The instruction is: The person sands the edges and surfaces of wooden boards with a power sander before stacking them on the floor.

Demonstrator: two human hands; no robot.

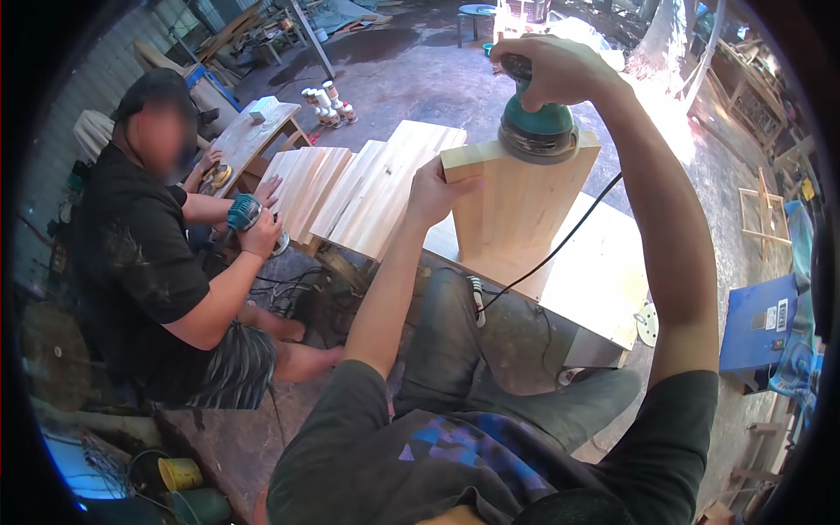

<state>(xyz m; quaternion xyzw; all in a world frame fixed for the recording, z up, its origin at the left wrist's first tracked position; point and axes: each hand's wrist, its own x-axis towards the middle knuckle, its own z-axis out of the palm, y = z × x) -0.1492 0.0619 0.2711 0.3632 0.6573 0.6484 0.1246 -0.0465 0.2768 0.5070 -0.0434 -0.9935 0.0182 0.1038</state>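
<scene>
Fingers of right hand point(556, 70) wrapped around sander point(535, 127), pressed on top edge of upright board point(516, 206). Left hand point(435, 188) grips board's corner. Advice: hold pad flat, board steady, cord point(560, 245) clear.

Sander point(536, 131) atop upright board point(516, 206)

Dark grey short-sleeved T-shirt with blue-purple geometric print; grey trousers; bare forearms.
</scene>
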